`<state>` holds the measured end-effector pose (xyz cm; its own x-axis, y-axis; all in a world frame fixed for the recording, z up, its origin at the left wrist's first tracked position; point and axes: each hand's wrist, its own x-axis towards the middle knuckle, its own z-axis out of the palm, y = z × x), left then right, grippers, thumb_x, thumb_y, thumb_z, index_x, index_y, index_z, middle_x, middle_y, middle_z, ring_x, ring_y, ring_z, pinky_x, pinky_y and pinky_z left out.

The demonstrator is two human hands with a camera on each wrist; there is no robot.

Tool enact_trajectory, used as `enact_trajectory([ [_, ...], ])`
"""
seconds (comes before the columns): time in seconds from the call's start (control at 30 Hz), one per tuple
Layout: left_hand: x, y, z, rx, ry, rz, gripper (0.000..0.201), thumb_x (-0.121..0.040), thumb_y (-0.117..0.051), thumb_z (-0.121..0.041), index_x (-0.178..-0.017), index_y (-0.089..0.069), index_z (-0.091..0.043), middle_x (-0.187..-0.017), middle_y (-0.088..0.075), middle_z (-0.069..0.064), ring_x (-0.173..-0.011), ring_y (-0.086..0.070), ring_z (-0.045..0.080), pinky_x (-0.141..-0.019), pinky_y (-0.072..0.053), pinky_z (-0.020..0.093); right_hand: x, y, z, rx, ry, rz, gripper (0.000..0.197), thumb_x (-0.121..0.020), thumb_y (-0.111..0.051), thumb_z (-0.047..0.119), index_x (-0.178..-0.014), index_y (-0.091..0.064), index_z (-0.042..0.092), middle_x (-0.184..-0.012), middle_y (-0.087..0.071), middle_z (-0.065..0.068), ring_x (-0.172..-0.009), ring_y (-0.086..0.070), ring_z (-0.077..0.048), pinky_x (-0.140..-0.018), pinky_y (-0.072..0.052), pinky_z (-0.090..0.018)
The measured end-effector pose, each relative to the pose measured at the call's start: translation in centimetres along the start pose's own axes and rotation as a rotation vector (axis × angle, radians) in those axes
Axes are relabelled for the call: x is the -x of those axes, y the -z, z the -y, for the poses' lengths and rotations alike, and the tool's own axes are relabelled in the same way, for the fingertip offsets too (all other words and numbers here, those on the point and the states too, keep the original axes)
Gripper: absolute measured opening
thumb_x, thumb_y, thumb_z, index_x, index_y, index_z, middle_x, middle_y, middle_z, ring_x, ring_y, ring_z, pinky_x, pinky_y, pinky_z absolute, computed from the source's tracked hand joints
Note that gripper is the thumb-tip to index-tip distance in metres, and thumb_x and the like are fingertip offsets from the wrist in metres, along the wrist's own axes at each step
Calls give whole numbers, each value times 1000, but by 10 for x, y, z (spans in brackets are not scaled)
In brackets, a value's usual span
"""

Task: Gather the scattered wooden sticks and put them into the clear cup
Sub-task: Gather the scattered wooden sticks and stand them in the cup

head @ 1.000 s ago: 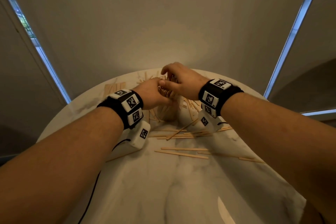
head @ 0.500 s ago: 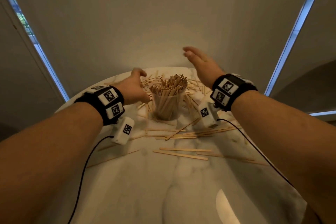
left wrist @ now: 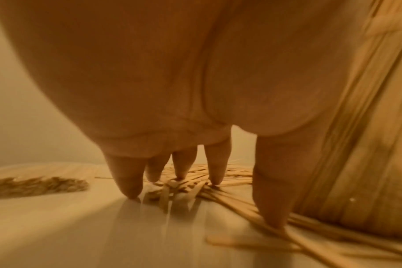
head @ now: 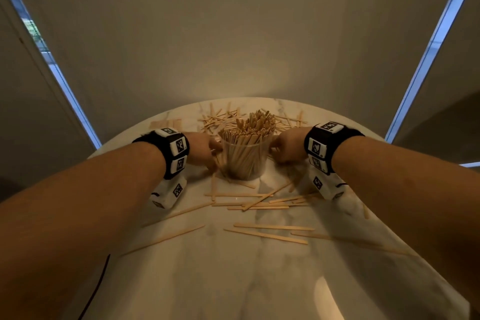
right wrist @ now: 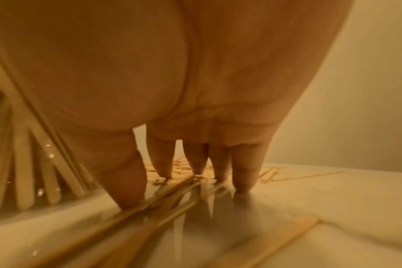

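A clear cup (head: 245, 161) packed with upright wooden sticks stands mid-table. My left hand (head: 205, 150) is down at its left side and my right hand (head: 285, 149) at its right, both close to the cup wall. In the left wrist view the fingers (left wrist: 129, 177) point straight down, tips on the table and on loose sticks (left wrist: 184, 188), with the cup (left wrist: 367, 127) beside the thumb. The right fingers (right wrist: 246, 172) are also straight and spread, tips on scattered sticks (right wrist: 172, 199) next to the cup (right wrist: 23, 163). Neither hand holds a stick.
More loose sticks (head: 259, 205) lie in front of the cup, and others (head: 223, 119) behind it. A flat stack of sticks (head: 166, 122) sits at the back left. The round marble table (head: 233, 280) ends close behind the cup at a wall.
A second ago both hands were on top of the sticks in the cup. They lifted apart, then came down onto the table on either side of the cup.
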<state>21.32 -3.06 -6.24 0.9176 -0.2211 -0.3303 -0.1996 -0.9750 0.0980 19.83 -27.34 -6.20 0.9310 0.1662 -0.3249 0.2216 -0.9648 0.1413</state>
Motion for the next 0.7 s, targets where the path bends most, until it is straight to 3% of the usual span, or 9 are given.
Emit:
enact_trajectory([
  [0.07, 10, -1, 2, -49, 2, -9, 75, -82, -83, -39, -150, -51, -33, -146, -56, -1, -129, -54, 22, -102, -44, 33, 12, -2, -2, 40, -19, -16, 49, -98, -55, 36, -146, -54, 32, -126, -67, -3, -110, -63, -25, -94, -53, -33],
  [0.17, 33, -4, 2, -113, 17, -2, 77, -80, -85, -43, -149, -52, -34, -147, -55, 0, -130, -53, 23, -100, -46, 33, 36, -5, 0, 49, -45, 21, 43, -95, -57, 28, -138, -62, 24, -122, -68, -5, -110, -64, -26, -91, -55, -34],
  [0.3, 66, -14, -7, -150, 11, -12, 70, -78, -87, -41, -143, -59, -33, -139, -62, -1, -117, -59, 20, -83, -44, 26, 67, -11, 18, 105, -71, 56, 34, -97, -54, 24, -127, -67, 13, -119, -68, -10, -98, -61, -26, -74, -46, -29],
  [0.43, 89, -26, -18, -115, -21, -27, 64, -77, -87, -39, -136, -64, -32, -126, -65, -4, -102, -54, 14, -81, -43, 26, 93, -18, 36, 48, -53, 58, 35, -104, -53, 36, -121, -68, 9, -105, -62, -8, -93, -55, -25, -80, -44, -33],
  [0.5, 98, -31, -22, -45, -37, -9, 63, -76, -89, -41, -133, -66, -33, -120, -64, -7, -105, -57, 15, -85, -46, 28, 104, -20, 43, -4, -29, 57, 38, -104, -52, 40, -122, -68, 11, -105, -62, -6, -95, -56, -25, -83, -44, -33],
  [0.57, 108, -32, -23, 98, -64, 9, 62, -75, -89, -38, -132, -65, -35, -123, -65, -8, -108, -61, 14, -87, -50, 29, 114, -20, 43, -100, -1, 33, 45, -101, -57, 45, -137, -63, 20, -123, -65, -4, -110, -60, -24, -93, -46, -33],
  [0.63, 115, -30, -17, 250, -73, 7, 63, -76, -90, -30, -133, -63, -37, -125, -64, -9, -103, -64, 11, -78, -52, 25, 123, -19, 35, -246, 15, 9, 67, -91, -69, 52, -152, -48, 34, -145, -57, 2, -130, -54, -22, -102, -42, -33],
  [0.7, 123, -29, -5, 293, -27, 8, 72, -74, -91, -23, -136, -58, -38, -130, -59, -5, -99, -65, 14, -71, -57, 27, 132, -18, 17, -317, -21, 4, 93, -75, -82, 58, -155, -38, 44, -156, -47, 5, -141, -45, -22, -108, -38, -37],
])
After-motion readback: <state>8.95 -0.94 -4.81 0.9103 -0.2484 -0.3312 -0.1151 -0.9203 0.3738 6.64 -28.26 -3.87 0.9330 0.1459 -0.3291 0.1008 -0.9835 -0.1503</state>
